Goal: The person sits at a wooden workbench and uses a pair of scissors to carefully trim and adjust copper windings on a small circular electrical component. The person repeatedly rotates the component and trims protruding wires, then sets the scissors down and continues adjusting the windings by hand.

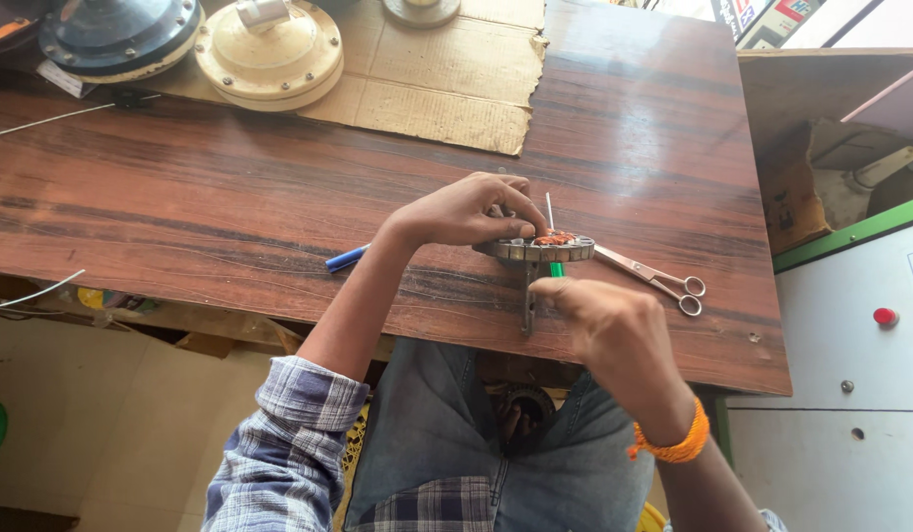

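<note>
Stator ring: the round metal stator ring (535, 248) with copper windings sits on the near edge of the wooden surface (279, 197), roughly centre-right, over a metal bracket (528, 300) that hangs down off the edge.
Left hand: your left hand (466, 210) lies over the far-left side of the ring, fingers curled down onto its rim and pinning it.
Right hand: your right hand (604, 320) comes up from the near side, fingers closed round a green-handled tool (555, 268) whose thin shaft rises through the windings.
Doing it well: my judgement is that you should press the ring flat with the left hand so it cannot rock on the bracket, and work the tool in short, gentle strokes along the slot, so the copper is not nicked.
Close by: scissors (651, 275) lie just right of the ring, shut; a blue pen (347, 258) lies to its left beside your forearm.
Far side: a cream round housing (269, 49) and a blue one (116, 34) rest near a sheet of cardboard (446, 69).
</note>
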